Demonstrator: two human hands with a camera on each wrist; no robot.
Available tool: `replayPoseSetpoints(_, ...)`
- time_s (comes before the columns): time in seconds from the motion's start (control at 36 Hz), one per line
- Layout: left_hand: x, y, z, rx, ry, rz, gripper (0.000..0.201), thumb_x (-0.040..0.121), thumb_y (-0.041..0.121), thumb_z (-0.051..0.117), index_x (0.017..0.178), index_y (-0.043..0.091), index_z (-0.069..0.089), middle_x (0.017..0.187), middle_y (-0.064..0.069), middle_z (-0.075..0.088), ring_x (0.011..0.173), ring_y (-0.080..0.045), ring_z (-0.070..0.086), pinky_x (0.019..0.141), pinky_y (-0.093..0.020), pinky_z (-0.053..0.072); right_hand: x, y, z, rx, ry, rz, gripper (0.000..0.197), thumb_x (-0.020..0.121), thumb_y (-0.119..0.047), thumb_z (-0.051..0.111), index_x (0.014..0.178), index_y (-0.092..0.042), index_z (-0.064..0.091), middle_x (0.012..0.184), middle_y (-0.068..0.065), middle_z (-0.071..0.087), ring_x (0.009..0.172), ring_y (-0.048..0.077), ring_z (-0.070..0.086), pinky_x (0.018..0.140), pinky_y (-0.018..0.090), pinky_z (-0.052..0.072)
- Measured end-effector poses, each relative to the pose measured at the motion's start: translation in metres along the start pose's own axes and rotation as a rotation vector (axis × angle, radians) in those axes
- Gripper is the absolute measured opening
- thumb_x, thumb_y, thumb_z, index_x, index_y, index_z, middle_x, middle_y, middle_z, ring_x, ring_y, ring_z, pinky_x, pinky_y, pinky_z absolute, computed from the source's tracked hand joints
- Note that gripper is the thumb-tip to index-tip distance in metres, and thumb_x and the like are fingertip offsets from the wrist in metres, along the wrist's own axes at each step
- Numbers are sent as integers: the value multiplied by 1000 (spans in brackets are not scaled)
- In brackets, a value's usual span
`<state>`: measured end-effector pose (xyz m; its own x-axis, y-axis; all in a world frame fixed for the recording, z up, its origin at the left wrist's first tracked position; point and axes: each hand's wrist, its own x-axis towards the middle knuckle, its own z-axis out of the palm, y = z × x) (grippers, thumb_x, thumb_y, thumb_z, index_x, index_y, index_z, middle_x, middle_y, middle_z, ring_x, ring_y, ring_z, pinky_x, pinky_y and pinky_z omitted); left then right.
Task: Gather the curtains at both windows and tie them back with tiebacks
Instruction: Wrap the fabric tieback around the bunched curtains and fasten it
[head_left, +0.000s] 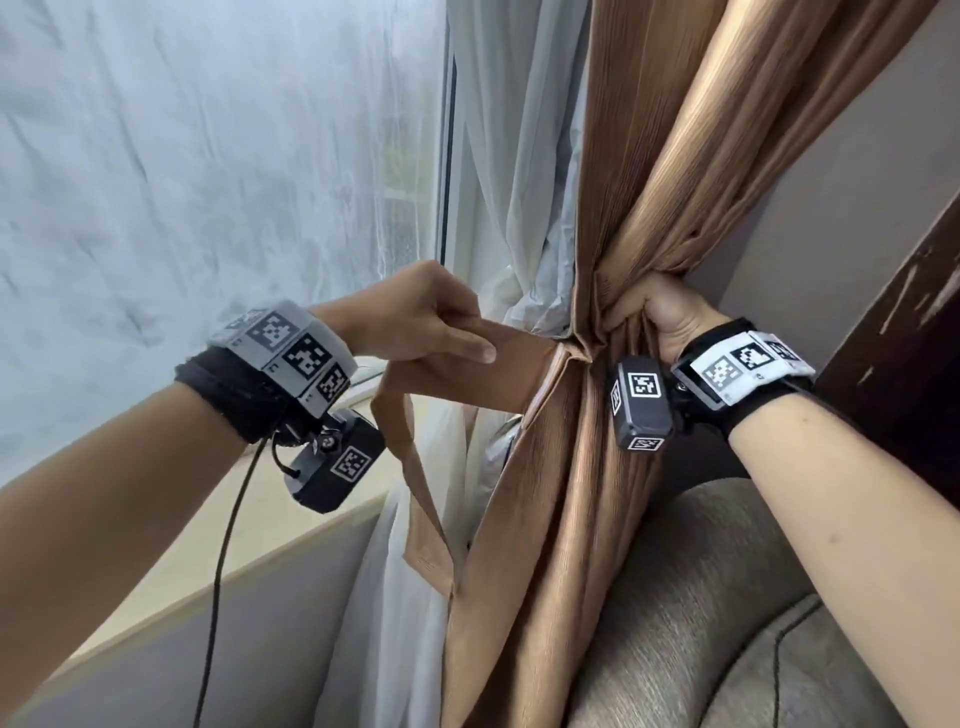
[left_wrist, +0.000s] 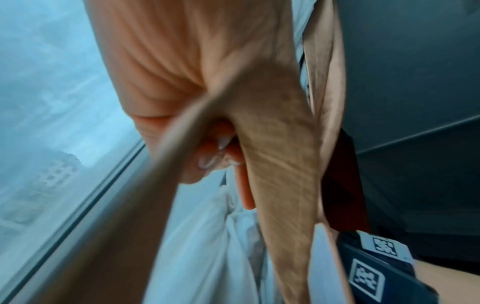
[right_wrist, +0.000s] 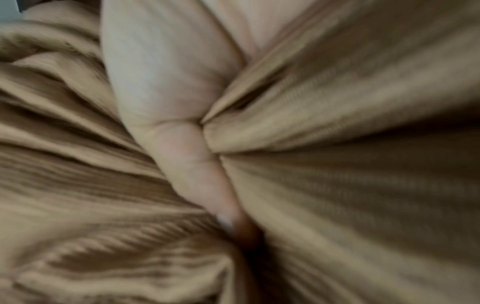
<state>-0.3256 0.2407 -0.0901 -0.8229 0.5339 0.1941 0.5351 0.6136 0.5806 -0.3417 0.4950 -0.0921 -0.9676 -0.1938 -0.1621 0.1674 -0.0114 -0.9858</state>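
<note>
Bunching the brown curtain (head_left: 582, 509), right grip (head_left: 652, 312) clenches it; left grip (head_left: 415, 322) pinches tieback (head_left: 498, 374)

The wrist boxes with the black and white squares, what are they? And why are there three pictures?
Those boxes are small cameras strapped to a person's wrists. A third camera sits on the head. The big picture is the head view, the other two look along each hand. The left hand pinches a brown strip, the tieback. The right hand squeezes the brown curtain into a bunch. Its close-up shows a thumb pressed into the folds. Behind hangs a white curtain, and a grey sofa sits below.
</note>
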Motion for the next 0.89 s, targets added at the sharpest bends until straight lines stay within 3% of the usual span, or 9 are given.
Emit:
replayPoseSetpoints(0.11, -5, -13, -15, 51, 66, -33, 40, 75, 21, 83, 51, 17, 52, 41, 12, 41, 44, -3, 39, 46, -14, 31, 0, 0, -5, -31, 26, 3, 49, 35, 4, 62, 83, 11, 70, 81, 26, 69, 84, 44, 63, 94, 58, 48)
replayPoseSetpoints(0.22, -5, -34, -34, 126, 174, -51, 28, 78, 19, 81, 58, 16, 61, 48, 8, 49, 46, -2, 45, 49, -12, 36, 2, 0, -10, -35, 49, 2, 49, 31, 4, 65, 79, 9, 71, 86, 25, 68, 92, 46, 61, 101, 59, 44)
replayPoseSetpoints(0.31, 2, -45, -42, 219, 244, -60, 15, 84, 19, 75, 73, 8, 72, 59, 3, 60, 56, 0, 53, 58, -10, 38, 0, 0, -12, -65, 32, 22, 32, 45, 4, 59, 74, 8, 71, 77, 23, 70, 77, 40, 67, 79, 44, 59)
replayPoseSetpoints(0.36, 12, -49, -42, 304, 269, -68, 14, 87, 18, 71, 85, 5, 75, 72, -5, 67, 70, -12, 59, 69, -22, 44, 1, 0, -13, -71, 21, 10, 26, 52, 7, 52, 70, 6, 71, 66, 18, 71, 60, 32, 68, 64, 34, 59)
replayPoseSetpoints(0.5, 37, -49, -26, 413, 313, -48, 17, 93, 16, 61, 96, 9, 75, 89, -6, 70, 82, -20, 60, 78, -24, 40, -1, 1, -14, -59, 20, -25, 26, 52, 9, 49, 61, 2, 73, 63, 13, 71, 54, 27, 67, 61, 31, 57)
replayPoseSetpoints(0.69, 78, -29, 5, 402, 246, -49, 23, 97, 19, 54, 96, 11, 76, 90, -4, 72, 82, -19, 65, 83, -31, 54, -4, 5, -16, -50, 40, -52, 28, 39, 3, 61, 64, 4, 73, 66, 17, 71, 68, 36, 64, 81, 44, 53)
replayPoseSetpoints(0.75, 88, -22, 14, 438, 197, -59, 27, 97, 17, 50, 78, 13, 70, 79, -1, 67, 76, -22, 64, 70, -30, 53, -5, 7, -16, -64, 37, -69, 32, 33, -1, 65, 64, 4, 73, 65, 17, 70, 62, 34, 63, 74, 39, 52)
replayPoseSetpoints(0.81, 96, -13, 22, 477, 153, -46, 35, 96, 11, 43, 63, 17, 50, 67, 3, 53, 71, -23, 57, 64, -27, 43, -8, 6, -16, -85, 40, -68, 16, 43, -1, 62, 56, 2, 71, 57, 16, 68, 48, 29, 62, 58, 28, 51)
replayPoseSetpoints(0.89, 99, 0, 30, 494, 78, -1, 25, 98, 4, 39, 83, 10, 58, 85, 1, 52, 86, -20, 52, 80, -27, 40, -8, 7, -21, -80, 63, -84, 19, 51, 7, 52, 49, 0, 69, 52, 12, 67, 42, 24, 61, 51, 24, 50)
